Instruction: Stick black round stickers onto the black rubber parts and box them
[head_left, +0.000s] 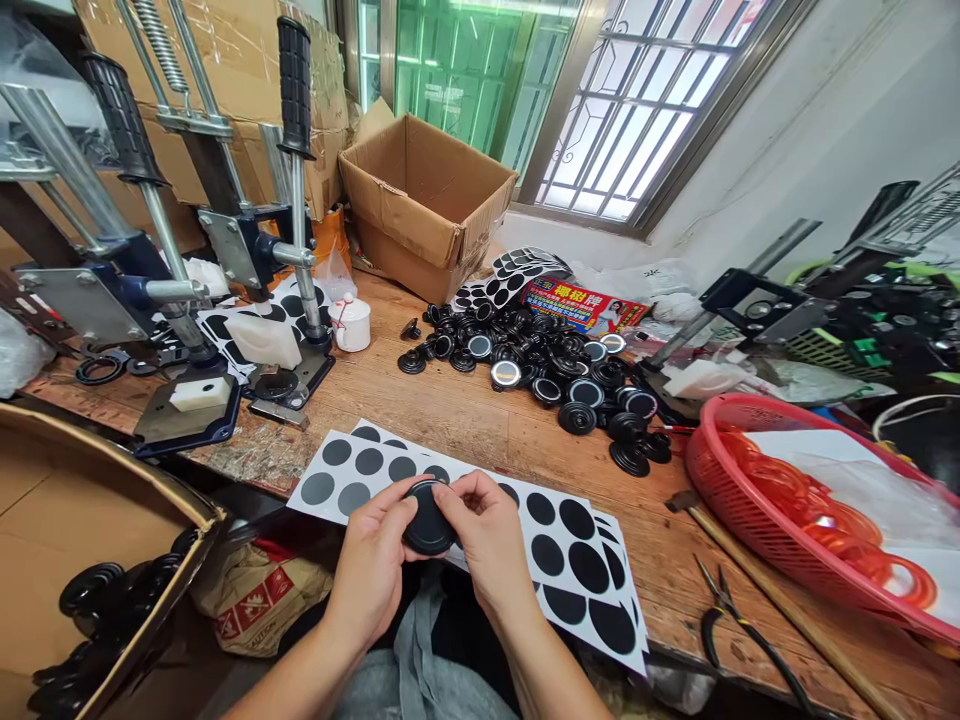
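Note:
Between both hands I hold a round black disc-shaped part [430, 522], its flat face turned up towards me. My left hand [375, 540] grips the left rim, thumb on the top face. On the opposite side, my right hand [484, 525] pinches the upper right edge with thumb and fingers. Beneath the hands lie white sheets of round black stickers [555, 525], some circles full, spread along the table's front edge. Farther back sits a heap of similar black round parts [540, 360], several with a pale ring or shiny face.
Hand presses [296, 250] stand at the left, another press [750, 300] at the right. A red basket [720, 480] holds orange rings. Pliers [720, 610] and a hammer [765, 580] lie nearby. An open carton [427, 200] stands behind; another box [172, 600] with black parts is lower left.

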